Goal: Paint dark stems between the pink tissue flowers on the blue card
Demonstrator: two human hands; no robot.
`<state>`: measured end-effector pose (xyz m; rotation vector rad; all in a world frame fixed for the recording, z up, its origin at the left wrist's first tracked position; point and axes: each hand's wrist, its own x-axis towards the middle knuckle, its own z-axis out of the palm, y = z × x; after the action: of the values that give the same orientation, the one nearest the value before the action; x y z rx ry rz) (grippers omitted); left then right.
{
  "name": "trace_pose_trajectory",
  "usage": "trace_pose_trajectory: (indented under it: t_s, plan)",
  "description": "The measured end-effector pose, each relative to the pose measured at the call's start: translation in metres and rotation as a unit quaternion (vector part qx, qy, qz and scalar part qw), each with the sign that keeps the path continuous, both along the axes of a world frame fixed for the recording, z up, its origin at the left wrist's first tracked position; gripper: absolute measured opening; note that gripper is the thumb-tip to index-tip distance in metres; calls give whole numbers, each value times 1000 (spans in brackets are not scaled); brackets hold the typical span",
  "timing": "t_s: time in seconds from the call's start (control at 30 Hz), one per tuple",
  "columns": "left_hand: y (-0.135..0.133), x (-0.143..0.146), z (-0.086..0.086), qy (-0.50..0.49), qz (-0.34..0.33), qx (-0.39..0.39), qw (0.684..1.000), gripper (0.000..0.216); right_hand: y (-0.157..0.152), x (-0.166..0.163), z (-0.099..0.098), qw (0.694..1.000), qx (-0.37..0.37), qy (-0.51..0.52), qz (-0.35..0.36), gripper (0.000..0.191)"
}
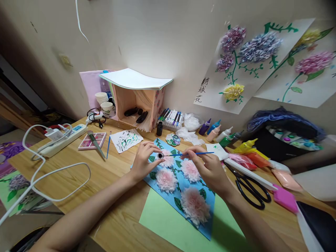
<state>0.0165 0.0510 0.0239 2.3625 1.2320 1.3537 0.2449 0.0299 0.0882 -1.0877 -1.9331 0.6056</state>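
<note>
My left hand (143, 161) pinches a small black cap or pot (160, 155) above a blue card (181, 189). My right hand (208, 168) grips a thin blue paintbrush (189, 153), its tip pointing into that cap. The blue card lies on the wooden table (110, 182) and carries several pink tissue-paper flowers (193, 204) with green leaves. Both hands hover over the upper part of the card, close together.
A light green sheet (168, 227) lies under the card. Black scissors (252, 190) and paint bottles (217, 133) are on the right. A power strip (63, 138) with white cables, a palette (91, 141) and a second brush (108, 145) lie to the left. A box shelf (136, 105) stands by the wall.
</note>
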Motion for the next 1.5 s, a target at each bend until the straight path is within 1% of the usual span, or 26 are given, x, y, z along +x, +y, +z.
trace_pose_trajectory:
  t_s: [0.1, 0.2, 0.27, 0.33, 0.4, 0.43, 0.5, 0.53, 0.6, 0.63, 0.7, 0.8, 0.93, 1.03, 1.1, 1.17, 1.23, 1.3, 1.33, 1.37, 1.4, 1.47, 1.5]
  plan:
    - [3, -3, -1, 3, 7, -13, 1000, 21, -1, 6, 1, 999, 28, 39, -19, 23]
    - [12, -10, -4, 7, 40, -29, 999, 19, 3, 16, 3, 992, 79, 83, -44, 20]
    - [19, -16, -4, 2, 74, -27, 997, 18, 12, 19, 6, 991, 107, 68, -31, 19]
    - [18, -22, 0, -13, 102, -16, 995, 17, 29, 13, 8, 991, 133, 18, 14, 19]
    - [8, -28, 6, -32, 117, 38, 992, 19, 50, -2, 8, 982, 166, -50, 78, 19]
    - [1, -31, 10, -39, 121, 99, 987, 23, 61, -14, 6, 974, 177, -88, 112, 20]
    - [-16, -35, 15, -13, 105, 245, 964, 33, 80, -42, 1, 950, 201, -172, 165, 21]
    - [-23, -36, 16, 1, 95, 282, 955, 35, 87, -56, -3, 931, 217, -226, 187, 22]
    - [-31, -39, 16, 10, 87, 294, 952, 30, 97, -84, -11, 875, 249, -334, 248, 23]
    - [-32, -40, 15, 8, 91, 284, 955, 28, 99, -97, -15, 860, 253, -353, 267, 22]
    - [-30, -41, 11, -3, 104, 258, 960, 25, 100, -119, -25, 843, 254, -374, 290, 18]
    - [-26, -42, 7, -29, 110, 241, 964, 27, 98, -149, -41, 842, 238, -392, 285, 17]
    - [-30, -41, 6, -73, 102, 233, 964, 27, 98, -179, -64, 854, 193, -396, 278, 14]
    - [-32, -42, 5, -89, 112, 210, 967, 27, 99, -184, -72, 872, 148, -369, 285, 7]
    - [-31, -43, 5, -101, 126, 191, 968, 26, 98, -176, -69, 890, 116, -333, 288, 4]
    - [-26, -45, 5, -119, 144, 165, 968, 23, 94, -158, -60, 914, 80, -284, 280, 7]
    - [-20, -45, 7, -139, 158, 116, 971, 20, 90, -137, -48, 939, 33, -224, 258, 22]
    - [-11, -43, 10, -156, 154, 47, 974, 19, 85, -115, -36, 951, -14, -171, 258, 37]
    - [-7, -41, 12, -165, 146, 12, 975, 19, 82, -106, -32, 954, -51, -131, 265, 42]
    - [-2, -38, 14, -173, 135, -18, 975, 18, 81, -97, -28, 952, -116, -68, 274, 44]
    - [3, -35, 17, -183, 124, -42, 974, 17, 79, -91, -25, 941, -192, 9, 278, 42]
    - [13, -27, 23, -201, 99, -65, 972, 17, 78, -80, -24, 893, -327, 164, 261, 38]
    - [17, -22, 26, -205, 88, -68, 972, 16, 79, -77, -24, 872, -363, 215, 246, 38]
